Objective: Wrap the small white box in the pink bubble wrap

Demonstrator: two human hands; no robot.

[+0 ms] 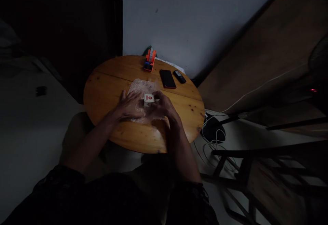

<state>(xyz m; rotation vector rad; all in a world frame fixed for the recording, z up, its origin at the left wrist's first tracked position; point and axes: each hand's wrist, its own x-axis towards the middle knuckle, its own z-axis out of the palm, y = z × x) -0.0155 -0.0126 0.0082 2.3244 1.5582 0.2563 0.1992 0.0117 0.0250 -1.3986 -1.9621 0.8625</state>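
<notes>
A small white box (149, 98) with a red print on top sits over a crumpled sheet of bubble wrap (140, 85) on a round wooden table. My left hand (132, 105) lies over the wrap's left part, its fingers stretched out toward the box and holding nothing. From the right, my right hand (164, 105) curls its fingers around the box's right side. Motion and dim light blur the fingertips, and both hands cover parts of the wrap.
At the table's (102, 92) far side stand an orange tape dispenser (150, 60), a dark flat phone or tablet (167, 79) and a small black handset (179, 76). The wall rises behind. Loose white cables (217, 139) and a dark wooden chair (246, 170) are at the right.
</notes>
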